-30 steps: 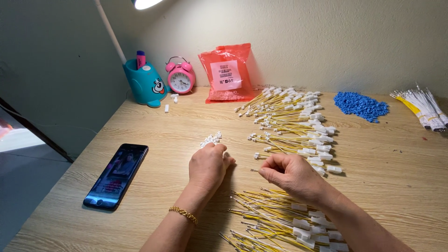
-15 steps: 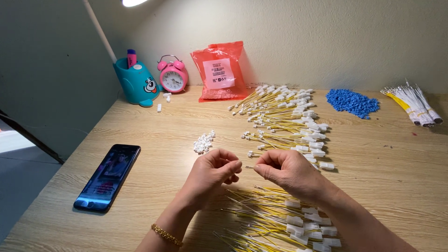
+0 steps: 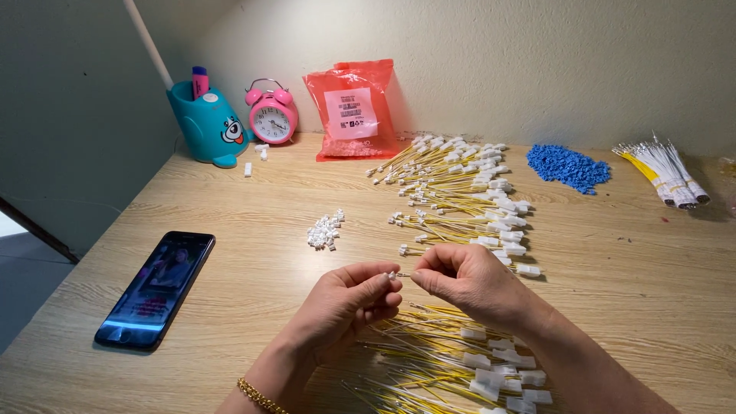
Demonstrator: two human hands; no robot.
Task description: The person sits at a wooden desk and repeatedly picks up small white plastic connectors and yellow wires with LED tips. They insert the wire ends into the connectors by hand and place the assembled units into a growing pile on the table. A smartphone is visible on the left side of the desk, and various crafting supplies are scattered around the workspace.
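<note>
Near the front edge of the wooden desk [image 3: 230,199], the left hand [image 3: 345,303] pinches a small white connector [image 3: 392,274] at its fingertips, and the right hand [image 3: 464,277] pinches a thin wire end touching it. Below both hands lies a pile of yellow wires [image 3: 452,364]; a second spread of finished wires [image 3: 460,195] lies beyond them. Bare wood opens leftward between a little heap of white connectors [image 3: 325,230] and a dark phone [image 3: 157,289]. Against the back wall leans a red plastic pouch [image 3: 351,111] with a white rectangular label, beside a pink alarm clock [image 3: 272,113].
</note>
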